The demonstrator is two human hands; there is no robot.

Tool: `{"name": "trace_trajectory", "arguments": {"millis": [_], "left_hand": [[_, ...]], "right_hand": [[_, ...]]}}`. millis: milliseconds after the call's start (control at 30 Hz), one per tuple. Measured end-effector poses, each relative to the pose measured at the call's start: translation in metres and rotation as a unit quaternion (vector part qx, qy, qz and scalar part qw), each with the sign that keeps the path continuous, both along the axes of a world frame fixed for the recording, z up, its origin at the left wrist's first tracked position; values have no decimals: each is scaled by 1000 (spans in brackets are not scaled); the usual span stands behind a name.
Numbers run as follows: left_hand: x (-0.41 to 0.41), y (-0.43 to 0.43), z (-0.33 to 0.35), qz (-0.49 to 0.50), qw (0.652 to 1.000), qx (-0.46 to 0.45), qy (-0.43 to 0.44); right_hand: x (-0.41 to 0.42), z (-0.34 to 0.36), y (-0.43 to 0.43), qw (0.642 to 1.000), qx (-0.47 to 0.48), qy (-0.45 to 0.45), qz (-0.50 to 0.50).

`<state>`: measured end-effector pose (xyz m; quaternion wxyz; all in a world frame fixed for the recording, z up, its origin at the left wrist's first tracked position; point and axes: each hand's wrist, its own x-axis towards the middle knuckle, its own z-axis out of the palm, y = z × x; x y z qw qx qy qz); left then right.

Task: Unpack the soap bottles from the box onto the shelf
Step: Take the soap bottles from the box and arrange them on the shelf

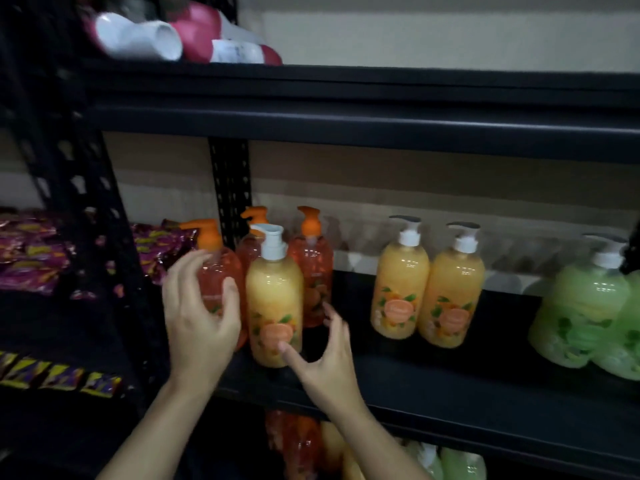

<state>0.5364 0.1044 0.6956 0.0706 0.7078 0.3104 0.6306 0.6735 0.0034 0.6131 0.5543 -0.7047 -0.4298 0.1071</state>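
On the black shelf [467,400] stand several pump soap bottles. My left hand [197,320] wraps around a red-orange bottle [216,268] with an orange pump at the shelf's left end, thumb on its front. Just right of it stands a yellow bottle [275,299] with a white pump. My right hand [323,358] is spread beside its base, the thumb tip touching the bottle low down and the fingers apart from it. Two more red-orange bottles [311,265] stand behind. The box is not in view.
Two yellow bottles [426,292] stand mid-shelf and green bottles [588,306] at the right. Pink and white bottles [166,36] lie on the upper shelf. Purple snack packets [31,258] fill the left rack. More soap bottles [301,445] show below the shelf.
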Motion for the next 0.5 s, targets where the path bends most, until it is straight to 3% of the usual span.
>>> {"name": "trace_trajectory", "arguments": {"millis": [133, 233, 500], "left_hand": [[-16, 42, -14, 13, 986, -118, 118], [-15, 60, -22, -49, 961, -207, 174], [-12, 66, -29, -91, 965, -191, 155]], "right_hand": [[-23, -1, 28, 999, -23, 41, 19], [-26, -6, 44, 997, -28, 71, -15], [-20, -13, 56, 993, -31, 102, -51]]}}
